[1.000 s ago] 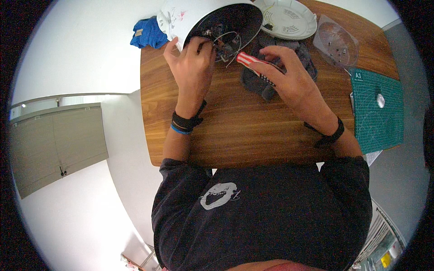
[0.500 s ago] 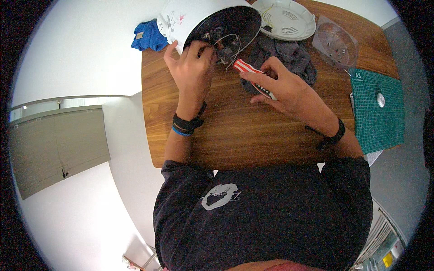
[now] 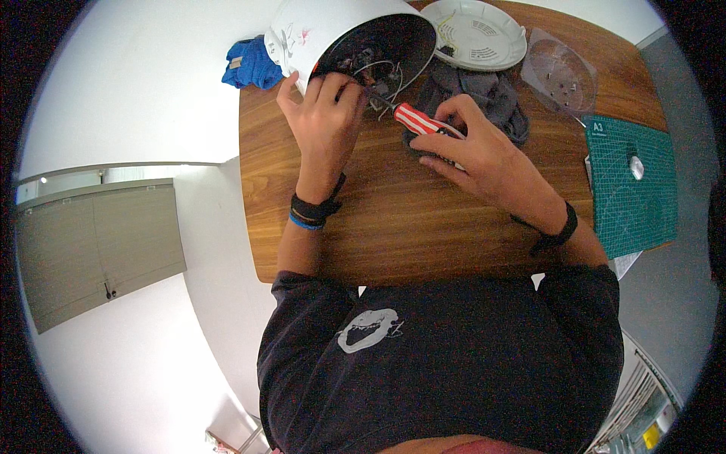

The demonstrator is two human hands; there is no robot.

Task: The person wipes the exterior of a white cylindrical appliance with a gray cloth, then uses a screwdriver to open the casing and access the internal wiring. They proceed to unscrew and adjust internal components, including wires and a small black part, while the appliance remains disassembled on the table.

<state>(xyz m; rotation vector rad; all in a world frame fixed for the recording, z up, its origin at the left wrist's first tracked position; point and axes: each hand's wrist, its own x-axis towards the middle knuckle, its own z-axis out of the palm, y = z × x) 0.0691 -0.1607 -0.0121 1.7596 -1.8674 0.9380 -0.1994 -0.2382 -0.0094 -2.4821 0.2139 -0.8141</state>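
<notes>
- Since the earlier frames, the red-and-white striped screwdriver [image 3: 418, 121] has been swung round so that its metal shaft is now pointed into the open underside of the white round appliance body [image 3: 348, 38], where before it was held back over the cloth.
- The right hand [image 3: 473, 147] is closed around the striped handle, with the fingers wrapped over it and the thumb on top; it is held just above the grey crumpled cloth [image 3: 484, 94].
- The left hand [image 3: 325, 113] has barely shifted; it is curled over the near rim of the appliance body, fingertips tucked inside among the loose wires, so the body is kept tilted on its side at the far edge of the brown wooden table [image 3: 393, 219].
- From this it is judged that work inside the cavity is being started, with a fastener probably being sought by the tip; the tip itself cannot be made out among the wires.
- A white round vented cover [image 3: 476, 34] is laid beside the body, and a clear plastic bag with small parts [image 3: 561, 74] is set near a green cutting mat [image 3: 631, 189].
- A blue cloth [image 3: 249, 64] is seen past the table's left corner.
</notes>
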